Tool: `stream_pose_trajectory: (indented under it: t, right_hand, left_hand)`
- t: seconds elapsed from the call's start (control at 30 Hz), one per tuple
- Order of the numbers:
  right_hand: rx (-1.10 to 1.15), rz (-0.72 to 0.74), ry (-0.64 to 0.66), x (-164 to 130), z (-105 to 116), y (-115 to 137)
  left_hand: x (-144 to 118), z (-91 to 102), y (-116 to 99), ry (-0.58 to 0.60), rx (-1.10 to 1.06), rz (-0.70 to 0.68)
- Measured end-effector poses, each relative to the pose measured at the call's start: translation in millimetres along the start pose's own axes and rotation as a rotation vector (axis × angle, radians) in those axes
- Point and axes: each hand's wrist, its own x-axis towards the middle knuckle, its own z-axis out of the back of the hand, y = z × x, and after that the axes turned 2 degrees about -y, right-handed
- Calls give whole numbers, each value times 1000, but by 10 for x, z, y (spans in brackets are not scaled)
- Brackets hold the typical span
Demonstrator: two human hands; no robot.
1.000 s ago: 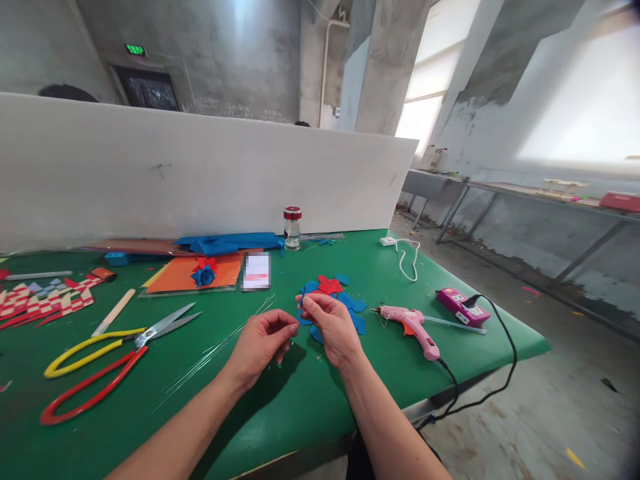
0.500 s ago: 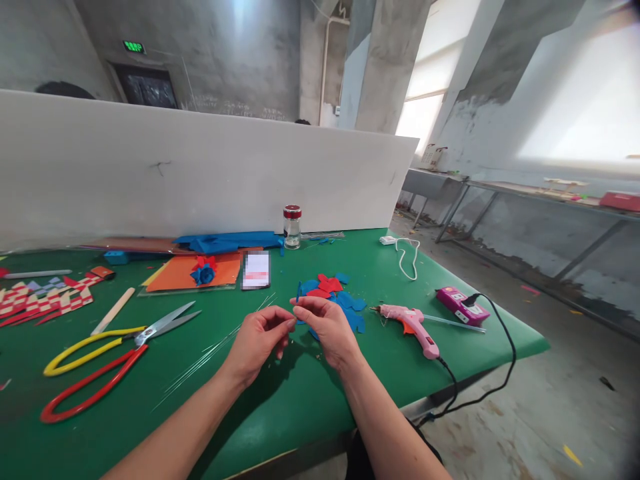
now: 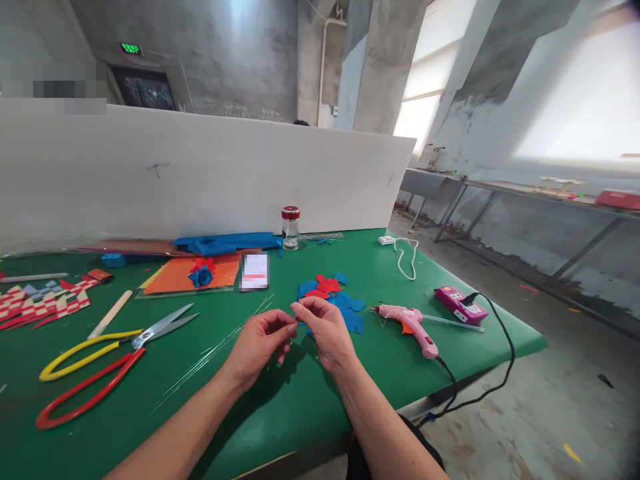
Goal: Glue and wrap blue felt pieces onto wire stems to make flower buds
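My left hand point(image 3: 263, 343) is closed in a pinch over the green tabletop point(image 3: 280, 420), its thumb against the forefinger. Just beside it, my right hand point(image 3: 327, 333) also pinches, and the fingertips of both hands nearly meet. Whatever lies between the fingers is too small or hidden to make out. Behind my right hand is a loose pile of blue paper pieces point(image 3: 350, 303), with red paper pieces point(image 3: 327, 285) on top; my hand covers part of it. Thin wires point(image 3: 210, 357) lie to the left of my left hand.
To the right lie a pink glue gun point(image 3: 407, 320) with its cord and a purple box point(image 3: 460, 305). Large scissors point(image 3: 140, 340) and a wooden stick point(image 3: 113, 313) are on the left. Farther back stand a phone point(image 3: 255, 272), a glass jar point(image 3: 291, 230) and a white board point(image 3: 225, 173).
The fingers of my right hand have turned slightly and dropped a little. A narrow blue piece seen upright above them no longer stands out. The view has shifted slightly.
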Motion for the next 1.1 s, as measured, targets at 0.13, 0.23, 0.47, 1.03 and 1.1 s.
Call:
stream_pose_trajectory:
  t: [0.13,0.23,0.47,1.03,1.1]
  right_hand:
    - [-38,-27,-12,10,22,15]
    - [-61,16,-57,20,31,17]
    - [-93,30,-62,3,14,48]
    - [-62,12,0,-13,17,57]
    - [-72,24,-33,-5,23,53]
  left_hand:
    - [6,9,10,-1,-41,4]
    - [0,-5,-2,-4,-33,17]
    - [0,-16,-11,9,-27,16]
    - [13,-5,9,-42,-28,-38]
    - [11,-12,7,-63,-10,-46]
